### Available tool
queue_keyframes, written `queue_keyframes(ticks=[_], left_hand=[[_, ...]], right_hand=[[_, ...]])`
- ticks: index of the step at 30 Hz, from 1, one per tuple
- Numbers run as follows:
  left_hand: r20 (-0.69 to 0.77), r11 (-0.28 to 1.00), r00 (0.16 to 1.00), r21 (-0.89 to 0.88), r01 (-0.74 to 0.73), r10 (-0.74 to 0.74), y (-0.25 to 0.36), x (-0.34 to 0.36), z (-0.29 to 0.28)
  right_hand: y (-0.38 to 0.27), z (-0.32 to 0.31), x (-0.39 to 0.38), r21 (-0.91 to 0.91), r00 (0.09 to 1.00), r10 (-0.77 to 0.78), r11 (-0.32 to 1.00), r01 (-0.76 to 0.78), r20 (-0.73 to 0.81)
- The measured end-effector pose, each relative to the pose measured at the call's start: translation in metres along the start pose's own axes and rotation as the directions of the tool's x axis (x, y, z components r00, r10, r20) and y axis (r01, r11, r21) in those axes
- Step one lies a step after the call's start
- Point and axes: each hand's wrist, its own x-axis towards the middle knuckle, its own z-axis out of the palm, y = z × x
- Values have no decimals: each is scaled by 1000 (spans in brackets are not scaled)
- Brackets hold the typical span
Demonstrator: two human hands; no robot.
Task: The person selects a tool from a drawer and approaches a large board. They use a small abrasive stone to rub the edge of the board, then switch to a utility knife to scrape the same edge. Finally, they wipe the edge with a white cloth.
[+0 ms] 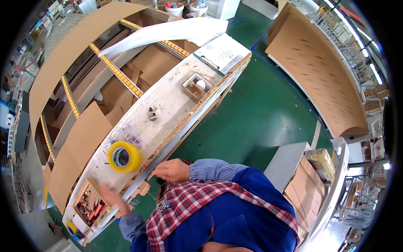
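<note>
My left hand (114,200), smeared by motion, is over the near-left end of the white bench top (168,107). Its fingers look stretched out, and I see nothing in them. Right beside it is a wooden compartment (78,206) holding red-handled tools and small scraps. My right hand (173,170) is in front of my body, close to the bench's worn front edge. Its fingers are curled together; whether they hold anything is hidden. A yellow roll of tape (133,156) lies on the bench between and beyond the hands. A small dark bottle (152,114) stands farther along.
Toward the far right end of the bench are a small wooden box (188,90) and a clipboard with paper (222,52). Beyond the bench, yellow roller strips (117,72) cross a frame with cardboard. Cartons (302,191) stand at my right; a large brown curved panel (315,71) is farther off.
</note>
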Motion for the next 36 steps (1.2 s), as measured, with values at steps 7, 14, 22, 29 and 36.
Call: queue_keyframes(ticks=[7,14,22,29,36], left_hand=[[824,992,562,-1,124,-69,79,-268,245],[987,982,90,122,145,-136,98,-352,382],[987,988,-131,-107,-113,92,80,-465,586],[957,962,-266,-178,-207,120,176,-504,769],[978,926,-208,-107,-361,32,160,-516,886]], right_hand=[[16,-165,-68,184,821,569,811,-555,-32],[63,-285,-150,131,680,689,721,-681,-251],[157,-426,-217,25,482,720,568,-823,-499],[239,-617,-205,-101,542,699,566,-818,-466],[339,-688,-245,77,375,735,499,-863,-565]])
